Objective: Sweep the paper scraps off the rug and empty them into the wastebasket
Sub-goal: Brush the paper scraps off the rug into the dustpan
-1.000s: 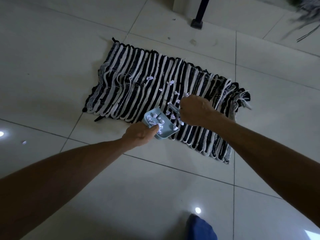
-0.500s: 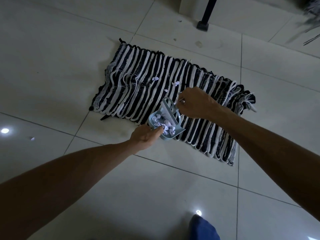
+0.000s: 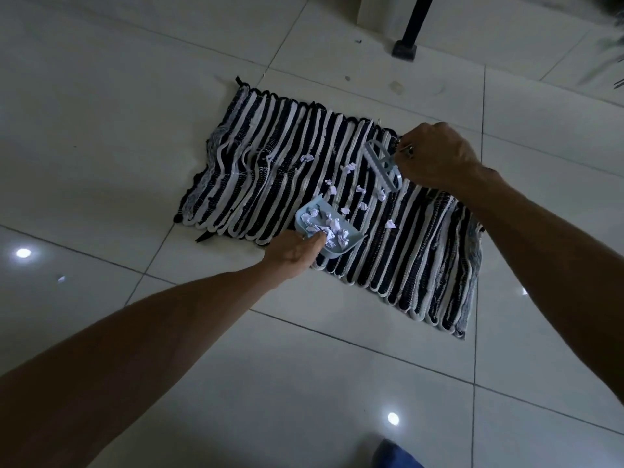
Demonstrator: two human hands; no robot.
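The sweeping step is under way and, by the look of it, past its middle: a heap of crumpled paper scraps already lies in the small light-blue dustpan (image 3: 326, 231), which sits on the near edge of the black-and-white striped rug (image 3: 270, 170) with its open mouth turned toward the rug's middle. The left hand (image 3: 295, 253) grips the dustpan at its near side, thumb lying over the rim among the scraps, fingers curled under where they cannot be seen. The right hand (image 3: 435, 155) is closed around the handle of a small light-blue hand brush (image 3: 383, 167), raised above the rug toward its far edge, bristles pointing down and toward the pan. Loose paper scraps (image 3: 351, 189) remain scattered on the rug's middle between brush and dustpan, one lying alone nearer the right end and another toward the far-left of the group. The next move probably calls for setting the brush down beyond the farthest scraps and drawing them toward the pan's mouth, with the pan held flat against the ridged weave so pieces do not slip beneath it. No wastebasket is in view; the emptying is not yet begun.
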